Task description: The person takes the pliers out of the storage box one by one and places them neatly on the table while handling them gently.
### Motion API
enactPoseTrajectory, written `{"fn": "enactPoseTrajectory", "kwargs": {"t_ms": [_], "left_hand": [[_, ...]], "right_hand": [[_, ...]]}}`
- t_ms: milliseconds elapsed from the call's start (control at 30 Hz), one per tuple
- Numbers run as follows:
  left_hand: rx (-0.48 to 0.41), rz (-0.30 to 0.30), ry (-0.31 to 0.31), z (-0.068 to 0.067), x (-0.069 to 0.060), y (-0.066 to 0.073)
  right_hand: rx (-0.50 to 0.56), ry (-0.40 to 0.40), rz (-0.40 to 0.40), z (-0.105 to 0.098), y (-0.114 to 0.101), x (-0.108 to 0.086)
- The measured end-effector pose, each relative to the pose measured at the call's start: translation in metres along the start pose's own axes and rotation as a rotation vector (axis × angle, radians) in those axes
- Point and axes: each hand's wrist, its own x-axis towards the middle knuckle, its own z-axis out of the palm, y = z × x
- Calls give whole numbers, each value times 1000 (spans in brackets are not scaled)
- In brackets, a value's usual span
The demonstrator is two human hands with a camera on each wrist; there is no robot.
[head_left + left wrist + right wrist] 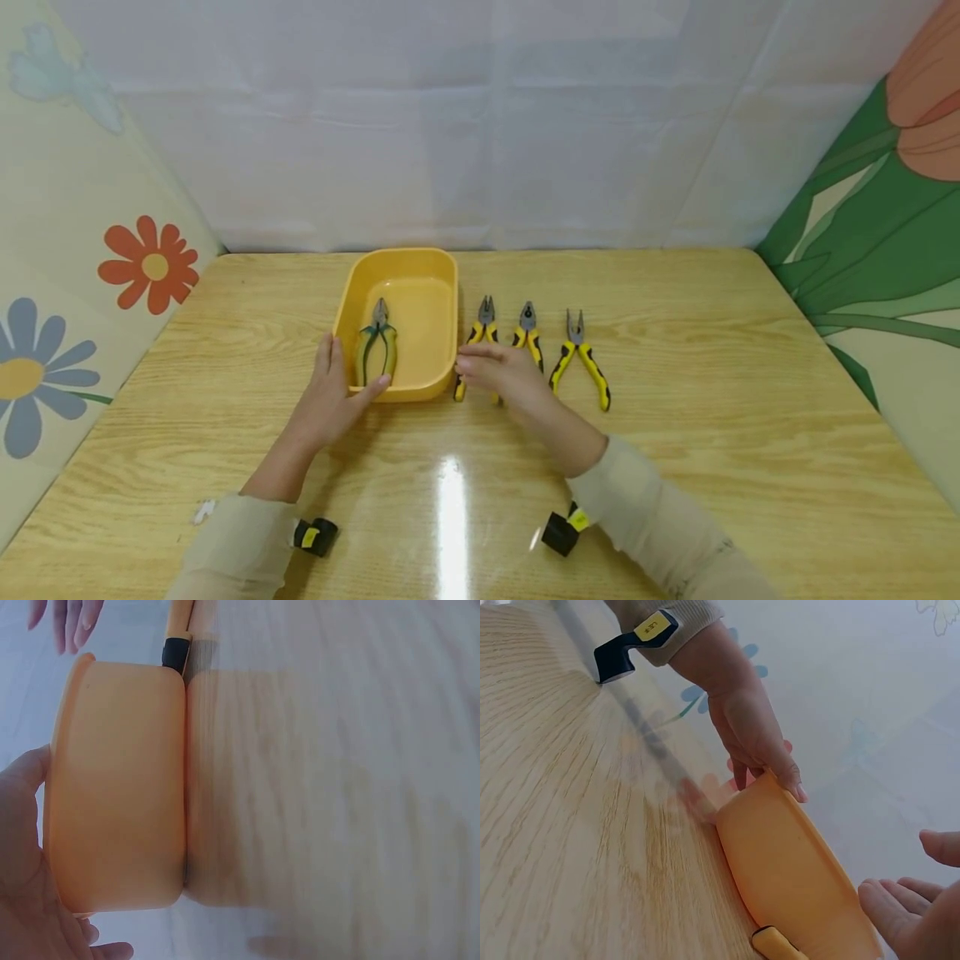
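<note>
A yellow plastic tub (423, 333) stands on the table, and a pair of pliers (380, 317) with yellow-green handles lies inside it. My left hand (330, 406) grips the tub's near left corner, thumb over the rim and fingers against the outer wall. Beside the right rim hovers my right hand (508, 377), fingers extended and holding nothing; whether the fingertips touch the rim I cannot tell. Under and beyond that hand lie two pairs of yellow-and-black pliers, the left pair (486, 312) and the middle pair (528, 317), handles partly hidden. The right pair (576, 333) lies with handles spread.
The wood-grain table (712, 400) meets a pale cloth backdrop (480, 150) at the back. Flower-printed panels flank both sides. Black wrist mounts (561, 533) hang at both sleeves. A small white scrap (203, 511) lies near the left sleeve.
</note>
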Motion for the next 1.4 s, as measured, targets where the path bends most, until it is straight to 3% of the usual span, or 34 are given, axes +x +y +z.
{"fn": "enactPoseTrajectory", "kwargs": {"t_ms": [967, 1400], "left_hand": [[2, 10, 22, 1, 0, 1], [2, 8, 12, 1, 0, 1]], "right_hand": [[138, -27, 48, 19, -8, 12], [101, -12, 57, 23, -8, 19]]}}
